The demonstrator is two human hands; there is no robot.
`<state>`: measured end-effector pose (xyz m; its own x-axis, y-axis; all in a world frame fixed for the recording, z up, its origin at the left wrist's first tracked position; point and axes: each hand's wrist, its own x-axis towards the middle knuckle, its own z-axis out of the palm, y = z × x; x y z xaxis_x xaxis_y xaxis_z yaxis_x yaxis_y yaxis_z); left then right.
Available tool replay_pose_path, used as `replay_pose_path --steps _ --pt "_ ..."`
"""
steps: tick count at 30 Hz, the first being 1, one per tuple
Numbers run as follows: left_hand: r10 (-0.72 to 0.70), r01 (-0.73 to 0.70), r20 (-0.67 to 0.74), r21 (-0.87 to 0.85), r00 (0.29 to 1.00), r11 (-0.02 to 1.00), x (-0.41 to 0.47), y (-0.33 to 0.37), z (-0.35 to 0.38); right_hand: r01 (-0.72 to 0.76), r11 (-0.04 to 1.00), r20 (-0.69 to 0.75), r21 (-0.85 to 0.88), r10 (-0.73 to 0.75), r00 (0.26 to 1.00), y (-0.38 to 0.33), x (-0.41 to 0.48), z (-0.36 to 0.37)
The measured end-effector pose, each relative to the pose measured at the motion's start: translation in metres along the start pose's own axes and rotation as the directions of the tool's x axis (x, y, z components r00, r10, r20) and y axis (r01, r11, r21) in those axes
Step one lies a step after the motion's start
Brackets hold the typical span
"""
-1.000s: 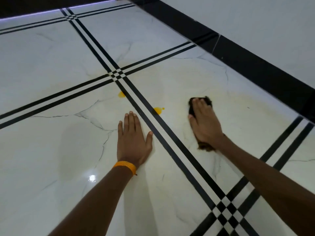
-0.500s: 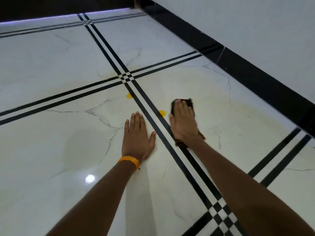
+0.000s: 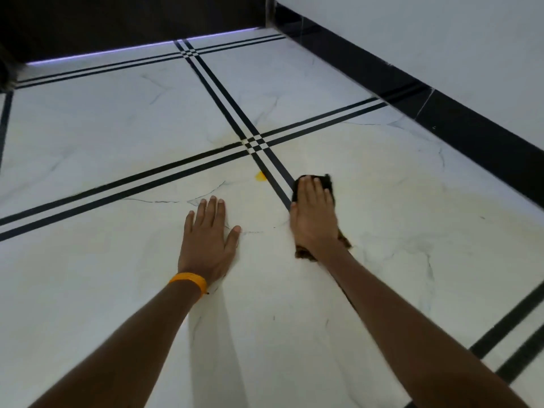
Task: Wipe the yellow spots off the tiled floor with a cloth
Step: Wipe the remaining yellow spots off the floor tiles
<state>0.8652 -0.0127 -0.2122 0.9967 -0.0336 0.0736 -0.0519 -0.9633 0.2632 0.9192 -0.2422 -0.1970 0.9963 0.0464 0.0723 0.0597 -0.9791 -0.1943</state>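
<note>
Two bare arms [image 3: 132, 343] reach in from the near edge of the white marble-look tiled floor [image 3: 88, 290]. Left hand [image 3: 206, 240] lies flat on the tile, palm down, fingers straight and close, thumb spread to the right, holding nothing. Flat orange wristband [image 3: 190, 281] on that wrist.

Right hand [image 3: 313, 219] is just right of it and a little farther out, palm down, fingers straight and together, pressing on a dark crumpled cloth [image 3: 327, 184]. Cloth shows past the fingertips and at the heel of the hand, the rest is hidden under the palm. Colour is probably dark brown to black, but it is blurred.

Cloth's left edge touches the double black stripe [image 3: 219, 92] running toward the far edge. Small yellow spot [image 3: 260, 176] sits on the tile just left of that stripe, near the cloth but apart from it, just short of the stripe crossing [image 3: 254, 141].

Right edge of the floor: glossy black skirting [image 3: 459, 134] under a plain white wall [image 3: 441, 39]. Far edge: dark panel [image 3: 117, 19] with a thin violet light strip [image 3: 132, 50].
</note>
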Motion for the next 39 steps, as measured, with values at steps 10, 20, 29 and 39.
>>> replay_pose_path --steps 10,20,29,39 --pt "0.0 -0.001 0.024 0.021 1.0 1.0 0.003 -0.003 -0.001 0.005 0.999 0.075 -0.04 -0.002 0.997 -0.016 0.055 0.0" --pt "-0.001 0.0 0.061 0.016 0.998 1.0 0.003 -0.002 -0.005 0.054 0.998 0.125 -0.038 -0.049 0.991 -0.035 0.099 0.002" --pt "0.005 -0.007 0.052 0.035 0.999 0.999 0.004 -0.001 -0.004 0.398 0.917 0.111 0.003 -0.396 0.912 -0.043 0.005 0.008" --pt "0.02 -0.023 0.057 0.058 0.998 0.998 0.005 -0.003 -0.005 0.527 0.85 0.161 0.011 -0.522 0.838 -0.075 0.015 0.011"
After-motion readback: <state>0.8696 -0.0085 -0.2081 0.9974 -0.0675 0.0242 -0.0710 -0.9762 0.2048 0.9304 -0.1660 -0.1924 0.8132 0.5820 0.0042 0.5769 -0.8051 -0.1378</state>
